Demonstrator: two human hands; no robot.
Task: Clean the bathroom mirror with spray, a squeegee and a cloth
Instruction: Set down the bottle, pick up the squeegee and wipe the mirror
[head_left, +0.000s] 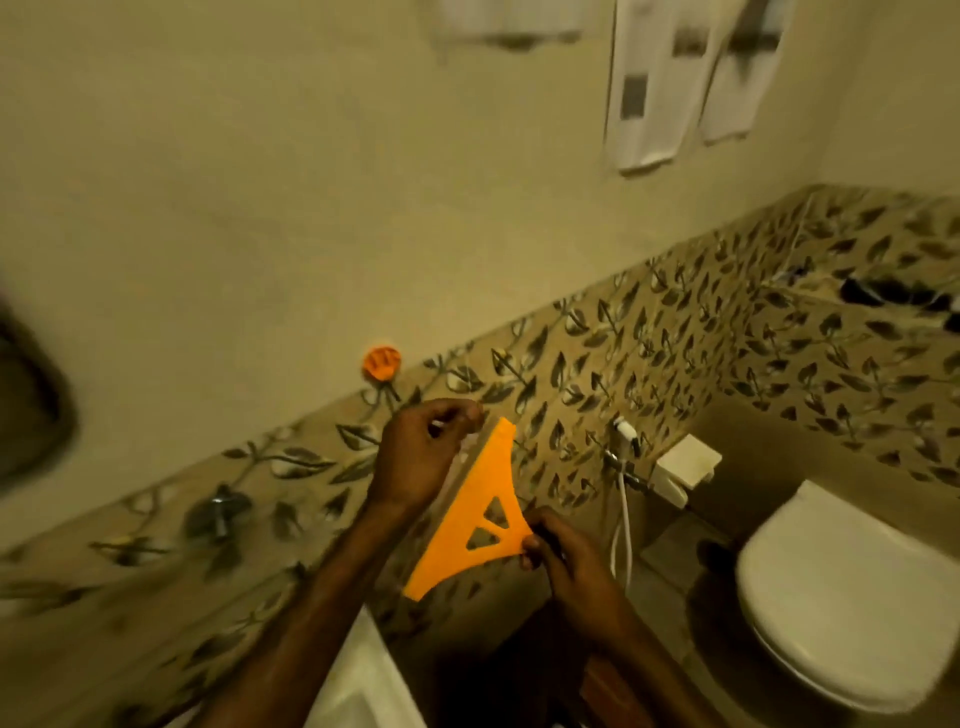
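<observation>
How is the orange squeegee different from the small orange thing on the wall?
The squeegee is large and triangular with cut-out holes; the orange wall piece is small and round. The squeegee is held by the left hand and right hand; the wall piece sits alone on the wall. Both are bright orange.

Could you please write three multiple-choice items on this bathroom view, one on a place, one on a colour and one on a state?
1. Where is the white toilet?
A. lower right
B. upper left
C. centre top

2. What colour is the triangular plastic squeegee?
A. blue
B. orange
C. green

3. How is the squeegee held?
A. lying on the floor
B. by one hand only
C. by both hands

Answers: 1 A, it sits in the lower right; 2 B, its frame is bright orange; 3 C, the left hand grips its blade edge, the right hand its handle end.
</observation>
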